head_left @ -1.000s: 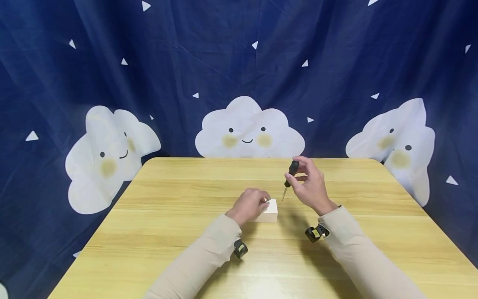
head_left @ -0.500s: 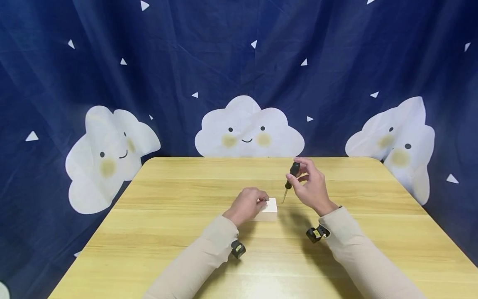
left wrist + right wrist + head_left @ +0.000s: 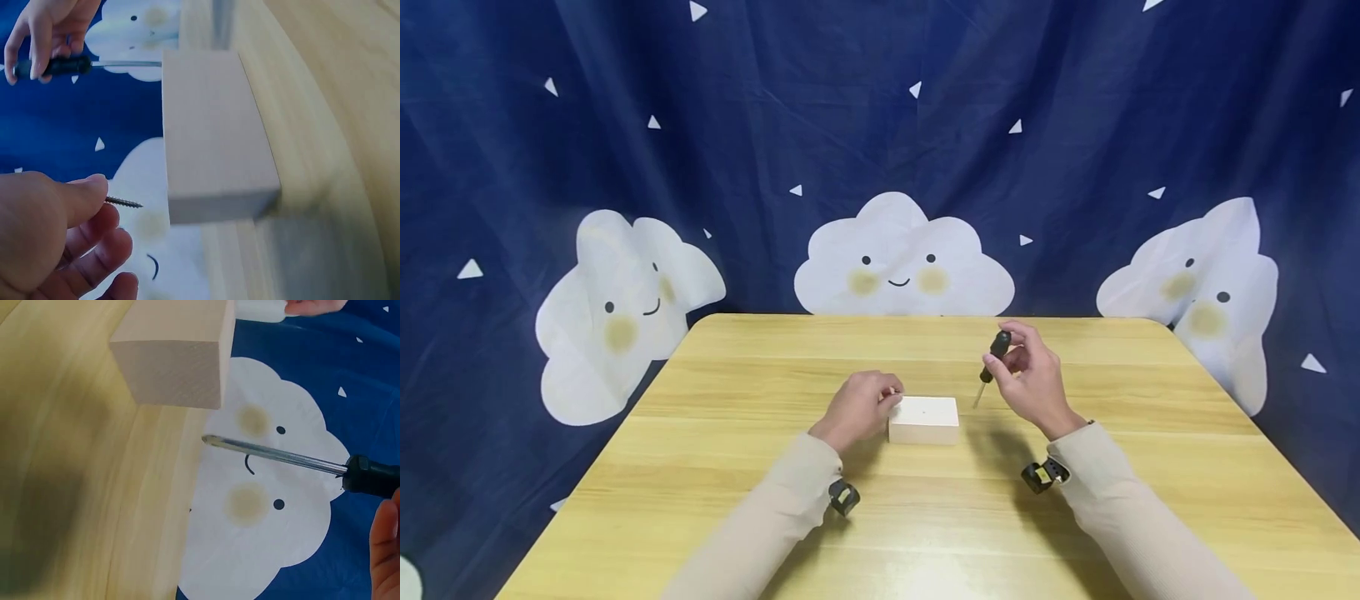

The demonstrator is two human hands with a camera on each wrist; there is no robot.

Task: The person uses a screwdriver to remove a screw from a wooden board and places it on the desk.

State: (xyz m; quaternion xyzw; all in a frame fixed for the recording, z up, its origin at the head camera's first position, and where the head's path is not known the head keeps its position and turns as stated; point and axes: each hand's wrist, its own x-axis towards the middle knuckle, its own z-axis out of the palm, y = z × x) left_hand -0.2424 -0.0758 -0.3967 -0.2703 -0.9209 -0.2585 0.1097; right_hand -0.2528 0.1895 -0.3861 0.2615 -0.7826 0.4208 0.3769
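A pale wooden block (image 3: 923, 432) lies on the table, with a small dark spot in the middle of its top. At the block's left end is my left hand (image 3: 859, 406), pinching a screw (image 3: 126, 203) between thumb and fingertip; the screw's threaded tip points out toward the block in the left wrist view. My right hand (image 3: 1036, 385) grips a screwdriver (image 3: 997, 348) by its black handle, to the right of the block. Its metal shaft (image 3: 281, 454) slants down, the tip in the air beside the block's right end. The screw's head is hidden by my fingers.
The light wood table (image 3: 760, 500) ends at a far edge just beyond my right hand. Behind it hangs a dark blue curtain (image 3: 745, 108) with smiling white clouds and small triangles. A black wrist camera (image 3: 844, 497) sits on my left cuff, another wrist camera (image 3: 1039, 476) on my right.
My left hand has moved left from over the block to beside its left end, uncovering the top. My right hand has shifted slightly right and down with the screwdriver.
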